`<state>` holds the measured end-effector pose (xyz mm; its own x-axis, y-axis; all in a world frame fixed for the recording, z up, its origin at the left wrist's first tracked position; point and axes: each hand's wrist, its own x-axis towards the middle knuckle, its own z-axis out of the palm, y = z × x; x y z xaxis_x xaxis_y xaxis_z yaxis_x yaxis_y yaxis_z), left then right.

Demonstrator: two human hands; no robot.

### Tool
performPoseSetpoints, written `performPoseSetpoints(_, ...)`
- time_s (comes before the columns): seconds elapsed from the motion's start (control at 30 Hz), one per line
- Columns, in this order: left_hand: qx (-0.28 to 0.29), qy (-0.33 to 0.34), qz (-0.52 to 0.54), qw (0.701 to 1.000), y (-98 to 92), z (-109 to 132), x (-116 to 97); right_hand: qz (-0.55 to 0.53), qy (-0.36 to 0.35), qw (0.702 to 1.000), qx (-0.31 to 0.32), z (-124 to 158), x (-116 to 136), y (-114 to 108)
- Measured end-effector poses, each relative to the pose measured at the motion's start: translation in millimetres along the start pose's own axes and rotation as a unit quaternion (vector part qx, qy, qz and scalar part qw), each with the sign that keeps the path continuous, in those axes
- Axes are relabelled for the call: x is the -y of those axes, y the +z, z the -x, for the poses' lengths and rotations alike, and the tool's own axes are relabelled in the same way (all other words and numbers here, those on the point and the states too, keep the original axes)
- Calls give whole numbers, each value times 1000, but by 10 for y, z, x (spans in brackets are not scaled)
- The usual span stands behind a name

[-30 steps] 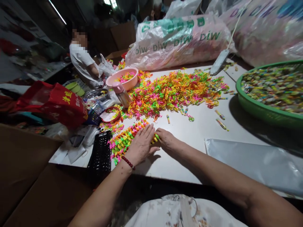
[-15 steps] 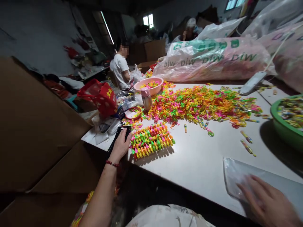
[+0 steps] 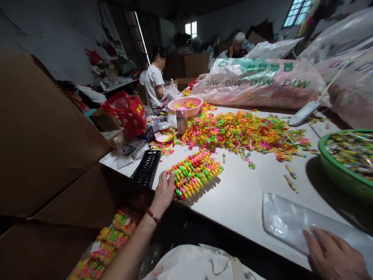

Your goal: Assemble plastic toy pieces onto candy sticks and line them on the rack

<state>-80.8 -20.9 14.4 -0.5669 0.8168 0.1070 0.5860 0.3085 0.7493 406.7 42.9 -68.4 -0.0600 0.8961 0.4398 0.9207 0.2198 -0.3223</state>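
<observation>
My left hand [image 3: 164, 192] rests at the near left end of a tidy row of small neon plastic toys [image 3: 195, 174] on the white table [image 3: 241, 194]; its fingers curl against the row's edge. My right hand [image 3: 335, 256] lies flat with fingers apart on a clear plastic bag [image 3: 294, 221] at the table's near right edge. A big loose heap of the same neon pieces [image 3: 241, 130] covers the table's middle.
A black plastic tray [image 3: 145, 169] lies left of the row. A green basin [image 3: 346, 163] of wrapped pieces stands right, with a pink bowl [image 3: 188, 105], a bottle [image 3: 182, 120], large filled bags [image 3: 259, 81] and cardboard boxes [image 3: 43, 136] around. Other people sit farther back.
My hands left the row's end together. The left went to the black tray, then back to the row's near end. The right moved to the clear bag at the right.
</observation>
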Motion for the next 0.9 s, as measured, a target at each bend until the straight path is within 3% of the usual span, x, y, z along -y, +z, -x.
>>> performPoseSetpoints(0.2,75,56,-4,996,253,626,-206,61,80,994,53,-111,-45,-84)
performPoseSetpoints(0.33,66,111,-59,990,183,639,-252,66,80,994,41,-262,-16,-276)
performPoseSetpoints(0.43,12,167,-65,984,87,563,-378,138,16,990,-21,-421,-11,-441)
performPoseSetpoints(0.53,20,227,-15,974,14,596,-623,210,-27,974,-81,-627,-25,-568)
performPoseSetpoints(0.6,74,275,26,958,-1,685,-812,234,-27,967,-97,-800,-32,-632)
performPoseSetpoints(0.7,232,326,59,915,29,828,-1055,255,-12,962,-98,-1101,-15,-737)
performPoseSetpoints(0.8,398,321,67,857,121,895,-1201,269,-10,958,-100,-1404,45,-880)
performPoseSetpoints(0.9,484,290,98,820,273,897,-1261,273,0,956,-108,-1670,116,-1029)
